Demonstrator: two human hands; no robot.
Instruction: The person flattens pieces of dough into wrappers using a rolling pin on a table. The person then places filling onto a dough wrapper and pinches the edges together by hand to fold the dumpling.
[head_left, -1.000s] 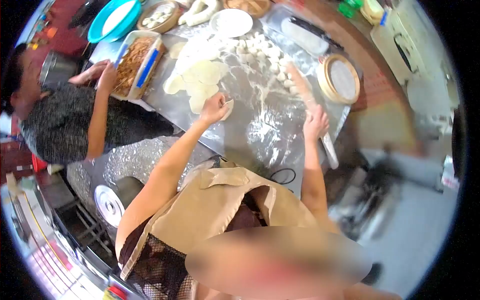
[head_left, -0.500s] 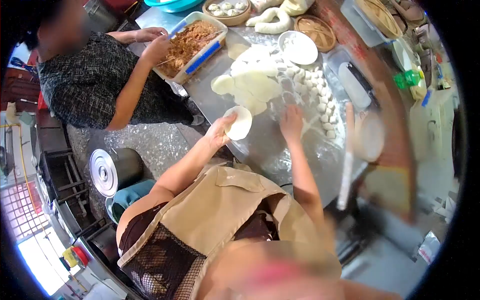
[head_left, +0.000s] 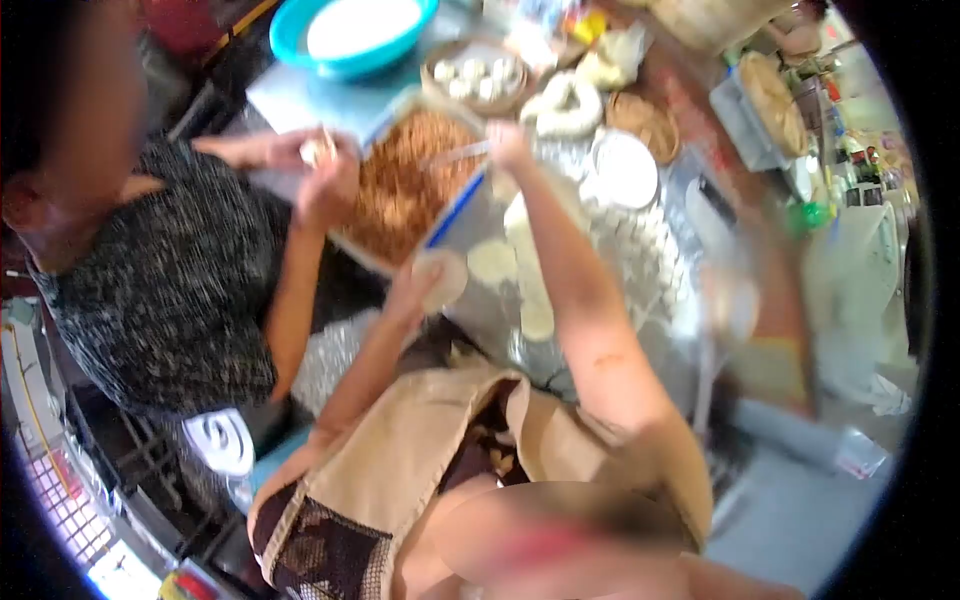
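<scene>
The tub [head_left: 455, 212] of filling [head_left: 400, 200] is at the edge of the bench [head_left: 490, 311]. From it, the basin [head_left: 350, 68] lies at 11 o'clock, the steamer basket [head_left: 480, 104] with buns [head_left: 478, 78] in it at 1, the dough length [head_left: 570, 122] at 2, the plate [head_left: 625, 180] at 3. On the bench, spread wrappers [head_left: 535, 290] lie at 4, dough pieces [head_left: 655, 260] beyond them. The left hand [head_left: 410, 290] and its single wrapper [head_left: 443, 280] are between 5 and 6; another person [head_left: 180, 290] is at 8.
</scene>
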